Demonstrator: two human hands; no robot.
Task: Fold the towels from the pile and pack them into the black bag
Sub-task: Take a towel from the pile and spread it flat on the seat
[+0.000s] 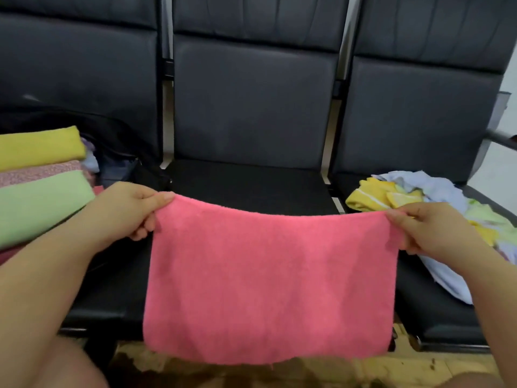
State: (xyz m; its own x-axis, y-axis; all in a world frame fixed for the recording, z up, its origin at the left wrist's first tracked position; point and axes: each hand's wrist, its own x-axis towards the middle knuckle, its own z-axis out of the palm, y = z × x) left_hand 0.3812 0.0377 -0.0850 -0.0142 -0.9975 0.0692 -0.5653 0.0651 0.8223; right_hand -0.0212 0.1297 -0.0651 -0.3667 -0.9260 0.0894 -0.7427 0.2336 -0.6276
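Progress looks partial, judged from how things lie. On the left seat, a stack of 3 folded towels [39, 186], yellow over speckled pink over pale green, sits at the mouth of the black fabric bag [117, 147]; whether the stack is fully inside the bag or resting on its edge cannot be told. On the right seat, a loose pile of unfolded towels [436, 208] in yellow, pale blue and light green remains, so several cloths are left to fold and pack.

The pink terry towel [268, 275] is the one in hand. It hangs flat in the air in front of the middle black padded seat [251, 186], stretched wide between both hands, its top edge sagging slightly in the centre and its lower edge dangling free over the floor. It looks soft, thin and already doubled or small, with no creases showing.

The left hand [131, 211] pinches the top left corner, thumb on top and fingers curled under the cloth. The right hand [430, 233] pinches the top right corner the same way, fingers tucked behind the fabric.
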